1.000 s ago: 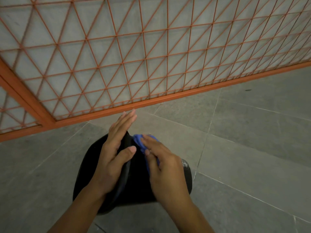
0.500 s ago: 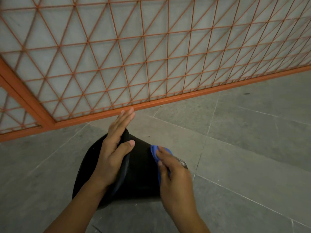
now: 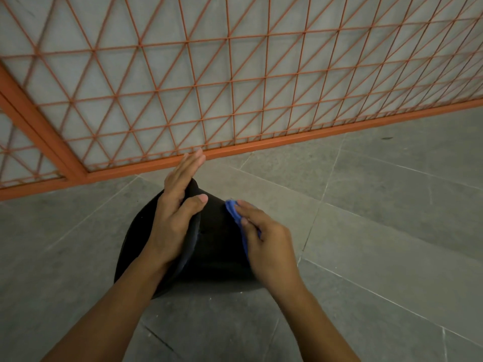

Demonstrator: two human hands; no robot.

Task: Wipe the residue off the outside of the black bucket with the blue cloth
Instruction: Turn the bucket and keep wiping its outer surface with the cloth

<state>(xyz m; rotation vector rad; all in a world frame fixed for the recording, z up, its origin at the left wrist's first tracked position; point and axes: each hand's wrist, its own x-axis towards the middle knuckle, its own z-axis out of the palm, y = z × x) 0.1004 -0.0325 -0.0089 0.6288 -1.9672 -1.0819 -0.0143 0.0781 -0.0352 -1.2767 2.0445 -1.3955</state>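
The black bucket (image 3: 217, 246) lies tilted on the grey tiled floor between my hands. My left hand (image 3: 175, 205) rests on its rim, fingers straight and pointing away, thumb across the outer wall. My right hand (image 3: 266, 239) presses the blue cloth (image 3: 234, 211) against the bucket's right outer side. Only a narrow strip of cloth shows past my fingers and along the palm; the rest is hidden under the hand.
An orange metal grid fence (image 3: 235, 100) with a thick bottom rail (image 3: 287, 142) runs across the floor just beyond the bucket. Grey floor tiles (image 3: 392, 218) spread to the right and toward me.
My right hand with the cloth slid from the bucket's top down its right side, then back up a little. My left hand stayed on the rim.
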